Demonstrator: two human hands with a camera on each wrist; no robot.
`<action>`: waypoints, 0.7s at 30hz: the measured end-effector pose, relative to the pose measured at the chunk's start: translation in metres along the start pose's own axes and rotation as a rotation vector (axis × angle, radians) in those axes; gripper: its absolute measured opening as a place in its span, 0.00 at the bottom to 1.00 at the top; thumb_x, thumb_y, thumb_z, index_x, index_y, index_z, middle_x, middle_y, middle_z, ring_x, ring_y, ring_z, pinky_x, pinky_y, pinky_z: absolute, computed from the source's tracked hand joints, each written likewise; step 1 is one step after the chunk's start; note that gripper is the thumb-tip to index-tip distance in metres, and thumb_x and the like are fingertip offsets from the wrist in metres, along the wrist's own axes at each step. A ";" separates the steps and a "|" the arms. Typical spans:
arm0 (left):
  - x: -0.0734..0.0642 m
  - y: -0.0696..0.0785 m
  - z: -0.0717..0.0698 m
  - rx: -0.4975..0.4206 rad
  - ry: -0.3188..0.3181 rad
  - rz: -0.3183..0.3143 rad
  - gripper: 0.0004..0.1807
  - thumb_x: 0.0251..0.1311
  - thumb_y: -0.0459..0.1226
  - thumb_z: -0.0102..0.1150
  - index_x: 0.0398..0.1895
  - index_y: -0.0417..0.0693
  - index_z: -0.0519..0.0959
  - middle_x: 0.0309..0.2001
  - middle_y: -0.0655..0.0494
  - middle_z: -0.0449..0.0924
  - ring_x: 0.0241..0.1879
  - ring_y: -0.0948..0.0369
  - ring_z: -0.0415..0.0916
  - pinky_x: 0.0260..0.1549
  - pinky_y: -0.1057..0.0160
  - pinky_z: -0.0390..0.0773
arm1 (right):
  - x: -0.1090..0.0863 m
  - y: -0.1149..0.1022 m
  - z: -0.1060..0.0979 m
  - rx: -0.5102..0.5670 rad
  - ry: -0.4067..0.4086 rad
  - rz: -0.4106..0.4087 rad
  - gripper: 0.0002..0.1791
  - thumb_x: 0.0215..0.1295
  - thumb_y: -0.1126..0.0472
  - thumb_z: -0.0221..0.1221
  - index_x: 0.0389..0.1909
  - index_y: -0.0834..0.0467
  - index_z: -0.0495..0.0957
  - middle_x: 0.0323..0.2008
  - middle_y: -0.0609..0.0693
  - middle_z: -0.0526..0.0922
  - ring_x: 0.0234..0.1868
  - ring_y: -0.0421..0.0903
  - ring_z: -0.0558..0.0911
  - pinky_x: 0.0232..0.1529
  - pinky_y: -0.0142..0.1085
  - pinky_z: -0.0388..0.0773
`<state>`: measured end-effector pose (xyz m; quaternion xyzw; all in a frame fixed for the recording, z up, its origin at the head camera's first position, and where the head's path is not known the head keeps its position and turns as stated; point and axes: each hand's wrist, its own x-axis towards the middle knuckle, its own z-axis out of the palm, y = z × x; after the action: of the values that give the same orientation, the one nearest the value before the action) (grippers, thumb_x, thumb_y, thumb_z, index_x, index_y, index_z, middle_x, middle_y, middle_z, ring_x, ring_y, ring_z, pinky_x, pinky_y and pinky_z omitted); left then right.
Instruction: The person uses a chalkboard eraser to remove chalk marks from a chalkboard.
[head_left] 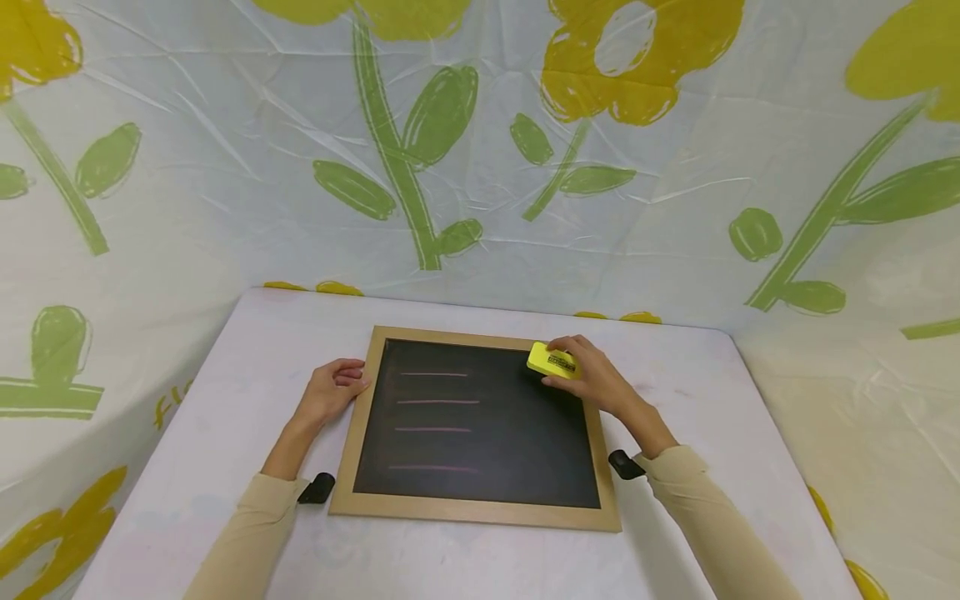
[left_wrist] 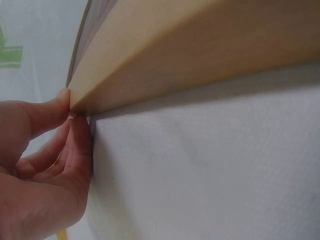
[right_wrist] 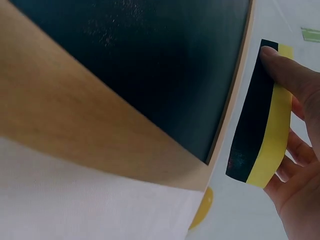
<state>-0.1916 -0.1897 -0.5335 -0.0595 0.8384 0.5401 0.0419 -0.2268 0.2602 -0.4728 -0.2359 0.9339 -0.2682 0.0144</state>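
Note:
A chalkboard [head_left: 487, 433] with a light wooden frame [head_left: 480, 510] lies on the table. Several faint pink lines [head_left: 438, 402] run across its left half. Thumb and fingertips of my left hand [head_left: 337, 390] pinch the frame's left side; the left wrist view shows the thumb [left_wrist: 55, 107] against the wood and the fingers curled below it. My right hand [head_left: 596, 375] grips a yellow board eraser [head_left: 552, 360] over the board's top right corner. In the right wrist view the eraser's black felt layer [right_wrist: 252, 115] faces the board, the thumb along it.
A white cloth [head_left: 675, 400] covers the table. Behind and beside it hang pale sheets [head_left: 285, 208] printed with yellow flowers and green stems. Black wrist devices [head_left: 318, 488] show at both sleeve cuffs, beside the frame's left and right sides.

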 end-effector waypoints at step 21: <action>0.000 -0.001 -0.001 -0.008 -0.004 0.001 0.22 0.67 0.32 0.66 0.60 0.30 0.77 0.49 0.37 0.81 0.43 0.53 0.79 0.36 0.72 0.74 | 0.023 -0.020 0.031 0.003 -0.015 -0.073 0.32 0.58 0.53 0.76 0.62 0.58 0.76 0.57 0.57 0.78 0.53 0.54 0.77 0.57 0.53 0.75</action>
<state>-0.1916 -0.1909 -0.5342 -0.0580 0.8363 0.5434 0.0431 -0.2340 0.2194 -0.4864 -0.2719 0.9241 -0.2682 0.0120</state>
